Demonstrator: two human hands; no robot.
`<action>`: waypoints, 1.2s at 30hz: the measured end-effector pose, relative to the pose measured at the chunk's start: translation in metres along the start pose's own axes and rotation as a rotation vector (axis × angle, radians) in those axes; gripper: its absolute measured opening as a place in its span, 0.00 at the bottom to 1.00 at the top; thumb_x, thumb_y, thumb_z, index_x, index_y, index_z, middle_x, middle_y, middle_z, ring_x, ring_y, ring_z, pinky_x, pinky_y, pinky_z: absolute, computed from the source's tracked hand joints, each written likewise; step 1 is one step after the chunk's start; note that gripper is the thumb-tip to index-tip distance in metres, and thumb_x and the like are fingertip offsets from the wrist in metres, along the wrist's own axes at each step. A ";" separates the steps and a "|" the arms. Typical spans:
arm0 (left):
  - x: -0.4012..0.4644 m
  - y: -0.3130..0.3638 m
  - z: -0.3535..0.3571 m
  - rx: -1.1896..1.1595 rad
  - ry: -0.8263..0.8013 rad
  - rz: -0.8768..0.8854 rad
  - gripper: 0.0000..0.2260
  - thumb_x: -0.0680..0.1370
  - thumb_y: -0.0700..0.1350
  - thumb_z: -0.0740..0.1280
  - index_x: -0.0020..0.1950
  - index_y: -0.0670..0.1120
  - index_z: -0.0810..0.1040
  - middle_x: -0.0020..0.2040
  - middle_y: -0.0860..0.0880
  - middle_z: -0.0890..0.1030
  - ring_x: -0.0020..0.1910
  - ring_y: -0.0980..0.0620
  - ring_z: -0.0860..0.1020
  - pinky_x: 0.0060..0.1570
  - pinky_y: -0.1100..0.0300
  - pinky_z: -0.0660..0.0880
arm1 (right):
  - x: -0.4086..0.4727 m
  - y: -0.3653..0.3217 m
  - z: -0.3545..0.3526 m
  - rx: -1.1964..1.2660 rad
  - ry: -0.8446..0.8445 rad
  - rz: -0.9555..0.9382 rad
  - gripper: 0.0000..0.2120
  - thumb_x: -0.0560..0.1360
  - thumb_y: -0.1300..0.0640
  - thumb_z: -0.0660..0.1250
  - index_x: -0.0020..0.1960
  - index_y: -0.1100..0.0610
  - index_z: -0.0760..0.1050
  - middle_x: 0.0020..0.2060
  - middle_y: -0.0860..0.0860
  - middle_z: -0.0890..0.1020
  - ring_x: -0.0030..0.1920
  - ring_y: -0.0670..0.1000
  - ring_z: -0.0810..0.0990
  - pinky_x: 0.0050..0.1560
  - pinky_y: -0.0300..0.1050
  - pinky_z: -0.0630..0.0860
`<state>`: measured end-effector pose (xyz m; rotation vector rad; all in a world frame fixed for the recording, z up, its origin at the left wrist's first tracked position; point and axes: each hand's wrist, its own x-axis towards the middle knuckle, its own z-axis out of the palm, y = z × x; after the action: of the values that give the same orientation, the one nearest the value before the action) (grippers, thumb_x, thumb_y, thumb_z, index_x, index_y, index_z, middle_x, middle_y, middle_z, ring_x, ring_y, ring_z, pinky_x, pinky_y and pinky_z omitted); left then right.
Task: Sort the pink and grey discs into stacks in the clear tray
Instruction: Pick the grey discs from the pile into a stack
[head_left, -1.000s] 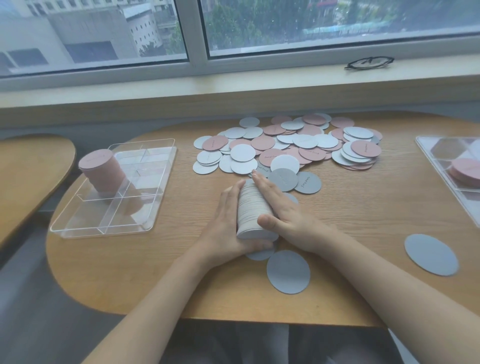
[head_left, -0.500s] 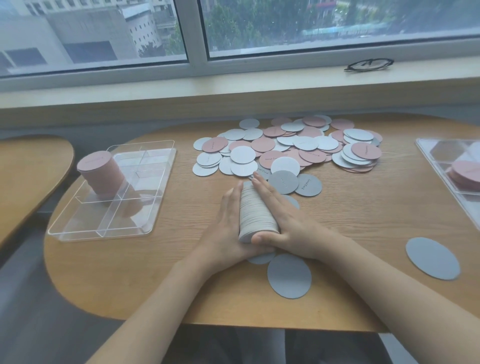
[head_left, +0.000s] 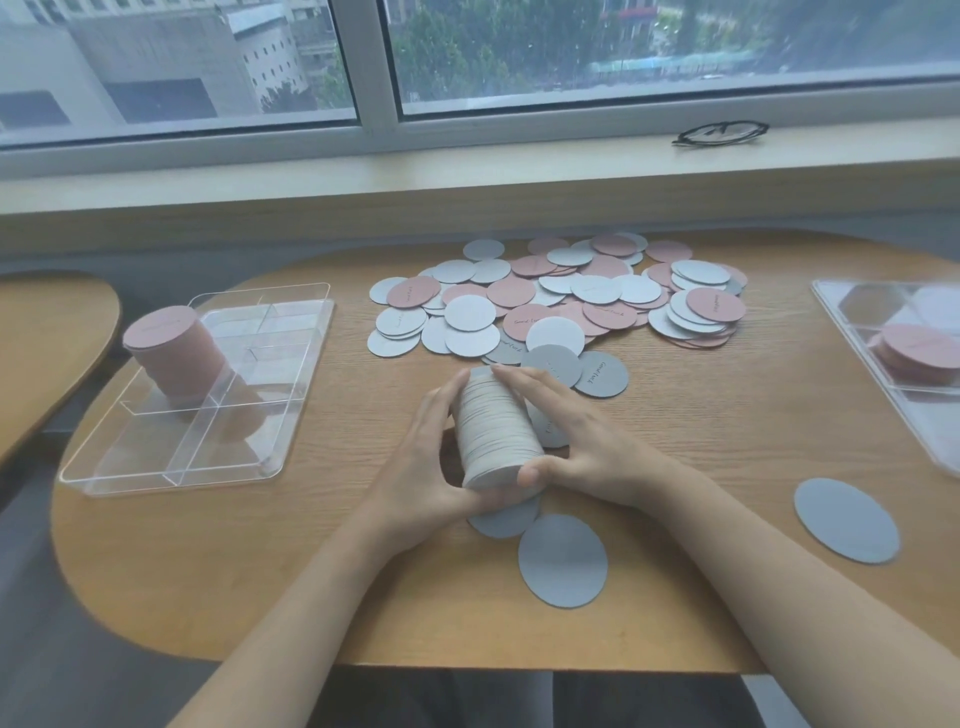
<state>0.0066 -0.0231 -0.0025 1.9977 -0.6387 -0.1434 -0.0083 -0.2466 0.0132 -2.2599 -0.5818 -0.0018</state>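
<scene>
A thick stack of grey discs (head_left: 493, 431) lies on its side at the table's middle, squeezed between my two hands. My left hand (head_left: 421, 467) cups its left side, thumb under the near end. My right hand (head_left: 582, 441) presses the right side with straight fingers and its thumb on the near end. A tall pink stack (head_left: 174, 353) stands in the clear tray (head_left: 291, 415) at the left. A loose pile of pink and grey discs (head_left: 561, 301) spreads behind the hands.
Single grey discs lie near the front edge (head_left: 563, 561) and at the right (head_left: 847, 519). A second clear tray (head_left: 852, 322) with pink discs sits at the right edge. Glasses (head_left: 719, 132) rest on the windowsill. Another table (head_left: 47, 338) stands to the left.
The hands have kept the grey stack between them and my left palm has drawn slightly away from its side. The view has shifted a little.
</scene>
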 end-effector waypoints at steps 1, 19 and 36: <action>0.000 0.000 0.000 0.003 0.001 -0.002 0.52 0.64 0.52 0.83 0.80 0.58 0.56 0.73 0.65 0.64 0.74 0.61 0.65 0.71 0.58 0.69 | 0.001 0.002 -0.001 0.033 0.013 -0.003 0.48 0.66 0.23 0.60 0.79 0.46 0.57 0.73 0.41 0.63 0.73 0.41 0.62 0.72 0.38 0.58; 0.003 -0.003 0.001 -0.040 -0.003 -0.001 0.53 0.64 0.47 0.84 0.80 0.60 0.56 0.72 0.62 0.65 0.68 0.65 0.69 0.61 0.73 0.68 | 0.071 0.072 -0.037 -0.563 0.443 0.569 0.20 0.79 0.46 0.63 0.68 0.52 0.74 0.63 0.53 0.72 0.65 0.58 0.67 0.65 0.54 0.61; 0.001 0.002 0.002 -0.059 -0.017 -0.017 0.53 0.64 0.46 0.84 0.80 0.59 0.55 0.72 0.60 0.66 0.66 0.68 0.69 0.58 0.75 0.69 | 0.041 0.041 -0.037 0.013 0.835 0.274 0.05 0.74 0.61 0.70 0.48 0.53 0.79 0.42 0.44 0.83 0.46 0.46 0.80 0.47 0.40 0.76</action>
<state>0.0060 -0.0260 -0.0018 1.9477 -0.6220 -0.1877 0.0520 -0.2798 0.0170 -2.0576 0.1713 -0.7574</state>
